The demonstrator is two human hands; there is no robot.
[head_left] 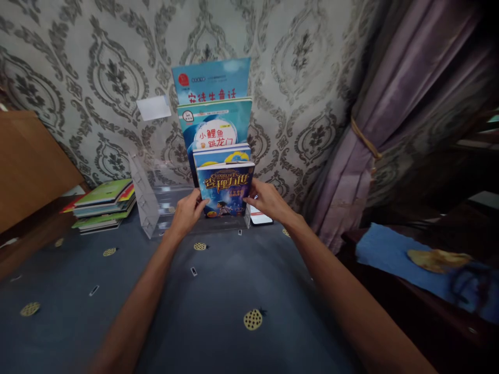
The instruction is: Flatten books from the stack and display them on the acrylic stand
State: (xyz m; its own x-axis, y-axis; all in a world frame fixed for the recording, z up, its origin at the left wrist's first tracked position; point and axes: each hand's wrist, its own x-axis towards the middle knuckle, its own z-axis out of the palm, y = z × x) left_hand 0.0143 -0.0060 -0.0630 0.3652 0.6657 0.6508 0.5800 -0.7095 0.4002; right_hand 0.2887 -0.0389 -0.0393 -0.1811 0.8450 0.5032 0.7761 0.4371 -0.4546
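A blue patterned cloth (218, 301) covers the table by papered wall (78, 62); both hands grip the dark book (225, 189).

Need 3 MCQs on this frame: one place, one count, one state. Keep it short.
1. Where is the stack of flat books?
A. left of the clear rack
B. right of it
C. inside it

2. How many books stand in the rack?
A. two
B. four
C. six

3. What is the state of the front book?
A. lying flat
B. open
C. upright, held at both side edges

Answers:
1 A, the stack lies on the blue cloth left of the rack.
2 B, four covers rise in steps.
3 C, the left hand and the right hand grip its sides.
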